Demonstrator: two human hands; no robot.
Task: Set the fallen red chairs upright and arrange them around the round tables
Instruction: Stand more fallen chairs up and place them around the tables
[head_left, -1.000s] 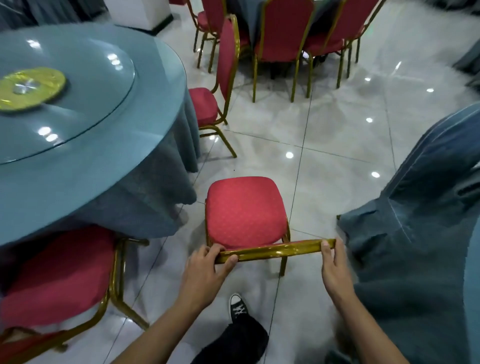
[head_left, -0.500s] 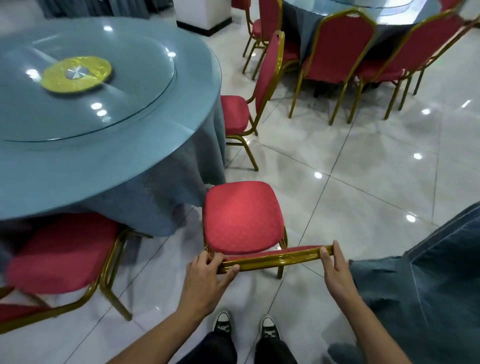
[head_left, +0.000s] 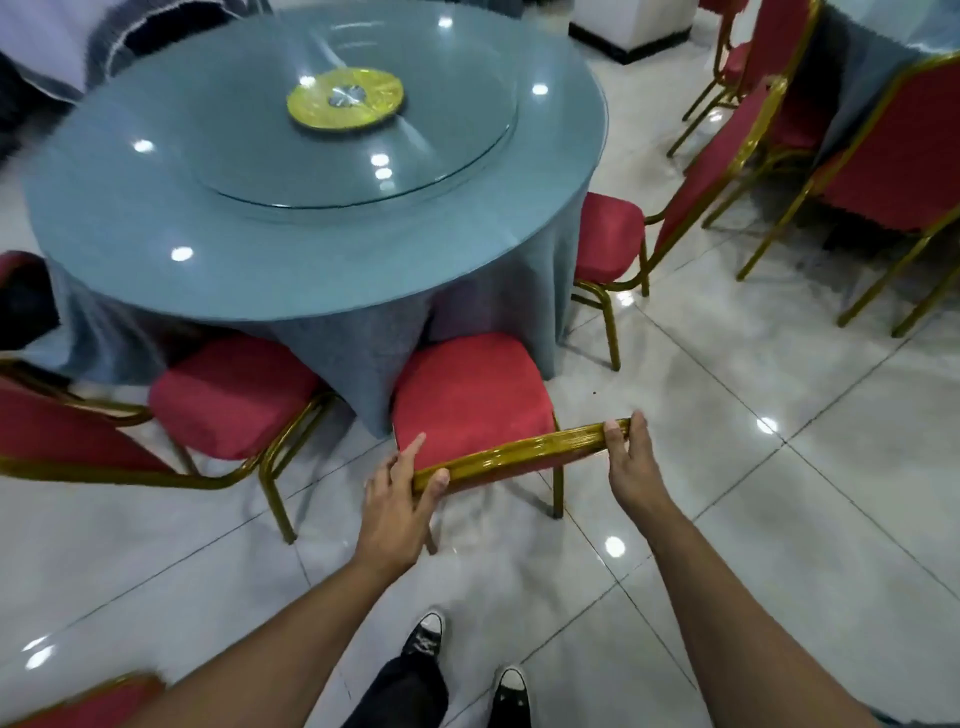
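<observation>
Red chair (head_left: 470, 397) upright, gold-framed, seat at round table (head_left: 311, 208), both hands (head_left: 395, 501) gripping its top rail (head_left: 519, 451).

2 hands show, a left hand (head_left: 396, 499) and a right hand (head_left: 635, 464). 2 shoes (head_left: 425, 635) stand at the bottom centre. 2 round tables appear: 1 table (head_left: 156, 218) fills the upper left, and a second table's cloth (head_left: 857, 78) hangs at the upper right. At least 6 red chairs are in frame, 1 chair (head_left: 467, 400) at centre. 1 yellow disc (head_left: 345, 98) lies on the glass turntable (head_left: 441, 156).
</observation>
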